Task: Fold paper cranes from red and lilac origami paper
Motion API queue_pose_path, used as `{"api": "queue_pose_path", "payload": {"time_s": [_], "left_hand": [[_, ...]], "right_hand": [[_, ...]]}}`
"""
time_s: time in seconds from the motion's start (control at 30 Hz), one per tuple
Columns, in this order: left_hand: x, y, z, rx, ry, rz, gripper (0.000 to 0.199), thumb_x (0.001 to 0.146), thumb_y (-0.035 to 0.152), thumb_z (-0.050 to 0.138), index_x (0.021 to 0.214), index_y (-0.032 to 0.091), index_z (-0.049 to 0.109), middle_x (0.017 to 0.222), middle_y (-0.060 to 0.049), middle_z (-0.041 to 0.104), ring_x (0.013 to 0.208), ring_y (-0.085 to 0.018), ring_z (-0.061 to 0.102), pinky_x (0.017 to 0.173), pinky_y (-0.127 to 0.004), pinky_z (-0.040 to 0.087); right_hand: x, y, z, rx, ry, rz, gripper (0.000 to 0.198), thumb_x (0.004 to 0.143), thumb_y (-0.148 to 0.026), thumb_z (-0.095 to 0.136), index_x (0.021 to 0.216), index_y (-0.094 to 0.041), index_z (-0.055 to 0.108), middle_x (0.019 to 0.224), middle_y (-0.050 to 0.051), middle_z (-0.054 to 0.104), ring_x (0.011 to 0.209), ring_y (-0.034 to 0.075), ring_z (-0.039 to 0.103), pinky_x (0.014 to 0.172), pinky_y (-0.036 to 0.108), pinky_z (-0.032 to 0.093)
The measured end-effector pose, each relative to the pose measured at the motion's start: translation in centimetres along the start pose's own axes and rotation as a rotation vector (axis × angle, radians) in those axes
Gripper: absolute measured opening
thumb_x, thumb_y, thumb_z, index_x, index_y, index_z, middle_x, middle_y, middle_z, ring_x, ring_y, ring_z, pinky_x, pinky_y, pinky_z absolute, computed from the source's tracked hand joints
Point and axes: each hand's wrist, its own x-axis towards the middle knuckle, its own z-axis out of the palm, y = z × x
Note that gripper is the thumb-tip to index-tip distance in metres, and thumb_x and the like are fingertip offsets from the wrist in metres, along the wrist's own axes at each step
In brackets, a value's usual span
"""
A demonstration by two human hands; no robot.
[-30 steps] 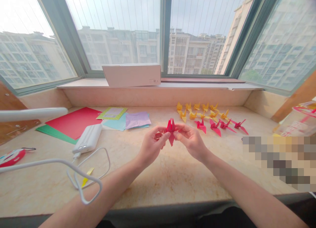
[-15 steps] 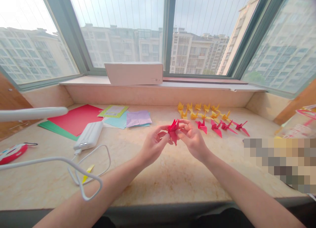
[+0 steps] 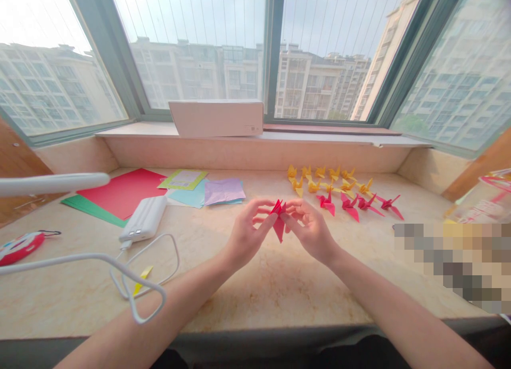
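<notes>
Paper (image 3: 280,229), red and folded to a downward point, between left hand (image 3: 248,231) and right hand (image 3: 314,235), pinched narrowly by both, over the pale counter (image 3: 279,300). Beyond the right hand, a row of red cranes (image 3: 350,206); behind those, yellow cranes (image 3: 320,172). Off to the left, a red sheet (image 3: 122,193), a white power bank (image 3: 143,219) and a looping white cable (image 3: 77,257)
</notes>
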Motion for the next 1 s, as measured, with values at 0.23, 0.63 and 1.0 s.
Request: {"api": "queue_pose_path", "payload": {"time_s": [0.23, 0.63, 1.0], "left_hand": [[0.0, -0.3, 0.1, -0.060, 0.052, -0.084, 0.021, 0.086, 0.035, 0.068, 0.099, 0.019, 0.062, 0.093, -0.005, 0.067, 0.070, -0.015, 0.068, 0.059, -0.027, 0.057], [0.1, -0.3, 0.4, -0.295, -0.057, -0.248, 0.048, 0.080, 0.033, 0.076, 0.115, 0.018, 0.047, 0.101, -0.009, 0.067, 0.085, -0.020, 0.069, 0.071, -0.034, 0.057], [0.2, 0.2, 0.3, -0.303, -0.068, -0.216, 0.047, 0.079, 0.032, 0.075, 0.118, 0.019, 0.052, 0.077, 0.000, 0.069, 0.067, -0.014, 0.064, 0.067, -0.028, 0.050]], "right_hand": [[-0.2, -0.3, -0.1, -0.067, -0.078, 0.025, 0.024, 0.090, -0.041, 0.063, 0.100, -0.020, 0.067, 0.077, 0.002, 0.069, 0.057, 0.013, 0.062, 0.053, 0.026, 0.049], [0.1, 0.6, -0.2, -0.010, 0.175, 0.009, 0.024, 0.087, -0.040, 0.066, 0.099, -0.020, 0.073, 0.098, 0.008, 0.076, 0.089, 0.023, 0.071, 0.084, 0.039, 0.057], [0.4, 0.1, -0.2, 0.064, 0.210, -0.006, 0.026, 0.087, -0.040, 0.067, 0.104, -0.021, 0.066, 0.096, 0.007, 0.074, 0.090, 0.021, 0.071, 0.080, 0.036, 0.059]]}}
